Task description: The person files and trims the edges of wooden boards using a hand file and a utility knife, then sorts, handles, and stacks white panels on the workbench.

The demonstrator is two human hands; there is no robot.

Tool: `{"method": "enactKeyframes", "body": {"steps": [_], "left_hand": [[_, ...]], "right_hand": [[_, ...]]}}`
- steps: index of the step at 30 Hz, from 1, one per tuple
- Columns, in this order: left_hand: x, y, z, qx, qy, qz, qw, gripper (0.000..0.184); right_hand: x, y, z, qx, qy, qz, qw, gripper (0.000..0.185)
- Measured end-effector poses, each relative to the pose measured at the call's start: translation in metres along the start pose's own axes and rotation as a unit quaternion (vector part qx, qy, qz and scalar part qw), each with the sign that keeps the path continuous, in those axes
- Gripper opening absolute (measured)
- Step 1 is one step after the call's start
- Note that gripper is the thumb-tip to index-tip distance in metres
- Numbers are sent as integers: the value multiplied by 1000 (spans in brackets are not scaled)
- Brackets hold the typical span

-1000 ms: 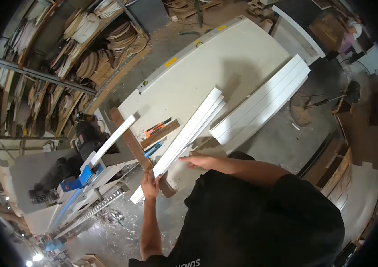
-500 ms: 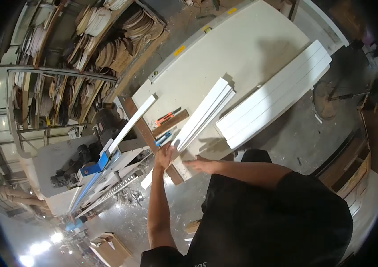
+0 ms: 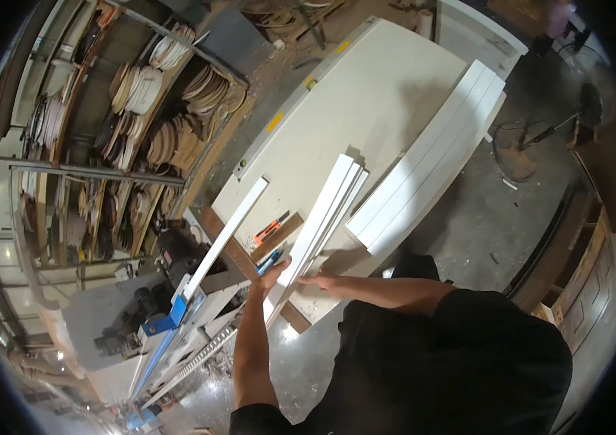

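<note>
Several long white strips [image 3: 320, 217] lie together at a slant over the near end of the pale table [image 3: 366, 94]. My left hand [image 3: 274, 277] is closed around the lower part of these strips. At their right side, the fingers of my right hand [image 3: 324, 281] touch the strips, index finger extended toward them; its other fingers look partly curled. Beyond my left hand are a blue tool [image 3: 270, 262], an orange and black cutter [image 3: 271, 228] and a short brown wood block [image 3: 277, 238]. A longer brown board [image 3: 228, 243] runs under the strips.
Wide white panels [image 3: 427, 159] lie along the table's right edge. A spirit level [image 3: 275, 122] lines the left edge. At the left is a machine [image 3: 119, 326] with a single white strip [image 3: 226, 235] extending from it. Shelves [image 3: 141, 101] hold curved pieces. A person [image 3: 560, 18] is at the far right.
My left hand has shifted up along the strips and lies beside the blue tool. My right hand has come against the strips, whose far ends have swung slightly left. The camera view has shifted.
</note>
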State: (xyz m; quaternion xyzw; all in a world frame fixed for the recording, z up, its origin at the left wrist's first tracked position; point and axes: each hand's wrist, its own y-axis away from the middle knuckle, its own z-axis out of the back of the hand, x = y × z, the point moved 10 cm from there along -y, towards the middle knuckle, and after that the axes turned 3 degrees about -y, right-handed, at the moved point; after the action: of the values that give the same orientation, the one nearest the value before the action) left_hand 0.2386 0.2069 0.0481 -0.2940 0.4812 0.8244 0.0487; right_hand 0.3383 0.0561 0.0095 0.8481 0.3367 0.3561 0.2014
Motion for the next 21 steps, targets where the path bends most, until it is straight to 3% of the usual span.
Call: {"method": "enactKeyframes", "body": {"steps": [2,4,5,8,9,12,13,18,19,21], "left_hand": [[20,4,-1,60,14,63,996,107],[33,9,-6,111,12,104,988,111],[36,10,-7,138,21,97,985,115],[51,-10,-10,207,39,1,978,114],[61,-15,-7,167,56,16,984,105],[48,-15,-19,203,133,-14,970,94],[56,-23,-21,202,146,-22,968,89],[72,-37,-27,180,161,-70,968,93],[66,-36,-31,190,165,-79,965,93],[56,-31,-32,188,163,-110,962,94]], "right_hand": [[-11,-18,0,-11,-10,-9,1000,114],[-18,-36,0,-81,-62,26,994,102],[-22,-39,0,-116,-89,42,988,96],[0,-23,-16,-88,-33,138,986,70],[2,-24,-19,-95,-35,161,982,61],[-27,-54,-10,-175,-86,181,964,46],[-24,-51,-13,-195,-67,180,962,47],[-29,-56,-12,-199,-220,223,929,52],[-32,-55,-12,-180,-209,192,942,53],[-23,-57,-13,-125,-210,218,945,58]]}}
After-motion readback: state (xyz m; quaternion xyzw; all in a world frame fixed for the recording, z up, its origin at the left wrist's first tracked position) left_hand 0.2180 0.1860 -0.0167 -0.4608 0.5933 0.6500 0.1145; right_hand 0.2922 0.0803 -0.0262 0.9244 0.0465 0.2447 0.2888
